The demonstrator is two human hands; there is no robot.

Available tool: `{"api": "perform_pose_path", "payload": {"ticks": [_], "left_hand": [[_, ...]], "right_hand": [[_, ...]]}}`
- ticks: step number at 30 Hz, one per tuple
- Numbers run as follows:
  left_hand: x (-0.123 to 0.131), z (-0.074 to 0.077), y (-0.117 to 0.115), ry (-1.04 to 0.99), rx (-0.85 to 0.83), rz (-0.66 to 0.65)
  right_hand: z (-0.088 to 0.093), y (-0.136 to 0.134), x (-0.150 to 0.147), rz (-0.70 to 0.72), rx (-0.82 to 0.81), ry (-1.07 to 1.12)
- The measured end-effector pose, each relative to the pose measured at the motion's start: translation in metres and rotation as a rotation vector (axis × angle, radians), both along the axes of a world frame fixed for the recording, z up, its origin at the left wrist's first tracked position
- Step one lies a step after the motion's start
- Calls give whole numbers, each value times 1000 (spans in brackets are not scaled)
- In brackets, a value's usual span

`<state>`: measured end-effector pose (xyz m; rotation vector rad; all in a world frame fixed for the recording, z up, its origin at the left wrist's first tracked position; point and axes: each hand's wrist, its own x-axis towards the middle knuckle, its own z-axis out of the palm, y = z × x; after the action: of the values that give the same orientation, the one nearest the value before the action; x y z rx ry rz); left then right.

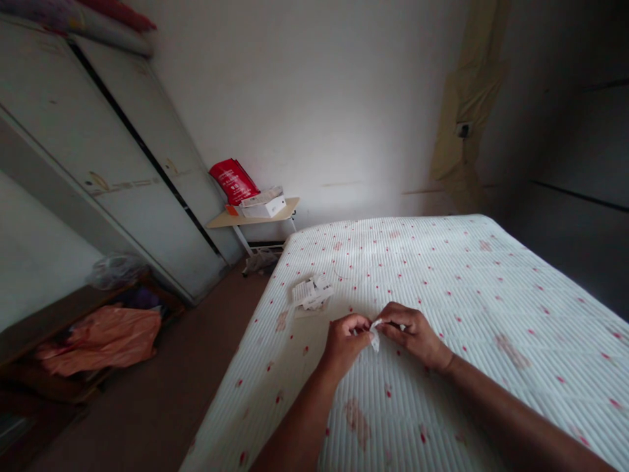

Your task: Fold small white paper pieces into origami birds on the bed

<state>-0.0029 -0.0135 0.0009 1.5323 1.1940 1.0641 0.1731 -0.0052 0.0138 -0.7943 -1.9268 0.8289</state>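
Both my hands meet over the middle of the bed. My left hand (346, 337) pinches a small crumpled white piece (375, 339), which looks like paper or thin wrapping. From the other side my right hand (411, 331) grips the same piece between thumb and fingers. A bit of white also shows by the right fingers. Part of the piece is hidden in the fingertips, so its exact kind is unclear. Beyond my left hand, several printed white papers (312, 293) lie in a loose pile on the bed.
The bed (432, 262) has a ribbed white cover with small red marks. A small table (275, 216) at the back left bears a red bag (233, 181) and a white box (265, 206). Left stand a wardrobe (122, 144) and a low wooden shelf with an orange plastic bag (105, 337).
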Motion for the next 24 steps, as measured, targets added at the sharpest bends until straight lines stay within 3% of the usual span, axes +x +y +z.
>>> {"api": "perform_pose_path", "payload": {"ticks": [4, 8, 12, 15, 19, 24], "left_hand": [[3, 0, -2, -76, -13, 87], [5, 0, -3, -216, -46, 228], [6, -1, -4, -349, -98, 333], [6, -2, -4, -366, -111, 342], [6, -3, -4, -364, -108, 333], [6, -3, -5, -337, -89, 327]], "right_hand": [[-3, -1, -2, -18, -52, 38], [-4, -3, -7, -117, -242, 114], [-6, -7, -15, -46, -508, 106], [-9, -8, -20, -7, -615, 156], [-13, -8, -23, 5, -675, 216], [-16, -7, -21, -21, -612, 242]]}}
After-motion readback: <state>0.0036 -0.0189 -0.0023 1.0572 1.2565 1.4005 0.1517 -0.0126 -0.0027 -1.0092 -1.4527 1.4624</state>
